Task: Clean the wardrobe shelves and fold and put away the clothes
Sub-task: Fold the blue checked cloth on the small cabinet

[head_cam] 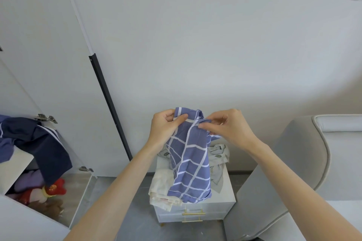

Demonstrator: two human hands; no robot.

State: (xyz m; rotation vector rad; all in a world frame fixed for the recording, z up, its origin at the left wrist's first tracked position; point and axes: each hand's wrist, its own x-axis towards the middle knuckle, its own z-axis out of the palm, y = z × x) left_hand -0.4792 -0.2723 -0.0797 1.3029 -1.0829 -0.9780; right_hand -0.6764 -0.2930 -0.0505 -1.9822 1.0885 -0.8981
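My left hand (166, 125) and my right hand (225, 125) each pinched the top edge of a blue white-checked garment (191, 164), it hung over crumpled pale clothes (162, 186) on a white nightstand (225, 199), navy clothing (39, 143) spilled from the open wardrobe (19, 162) at far left

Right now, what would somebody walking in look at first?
A blue checked garment hangs mid-picture, pinched by the left hand and right hand above a white nightstand. At left, a navy garment spills from the wardrobe, over a red plush toy.
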